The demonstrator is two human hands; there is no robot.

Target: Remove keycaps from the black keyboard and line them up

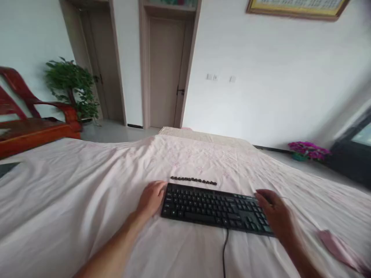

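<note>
A black keyboard [203, 203] lies slightly slanted on the pale bedsheet, its cable [224, 251] leading toward me. My left hand [151, 197] is closed at the keyboard's left end, its fingertips by the upper left corner. Over the right end is my right hand [274, 210], with thumb and forefinger a little apart. It looks slightly blurred and covers some right-hand keys; whether it touches them I cannot tell. Just beyond the keyboard's far edge, several small dark pieces [193, 179], looking like keycaps, form a neat row.
The wrinkled floral sheet [116, 173] spreads under everything. A pink cloth [339, 245] is at the right. Farther off are a red wooden chair [55, 127], a green plant [72, 83], a closed door [166, 73] and purple flowers [308, 149] near the wall.
</note>
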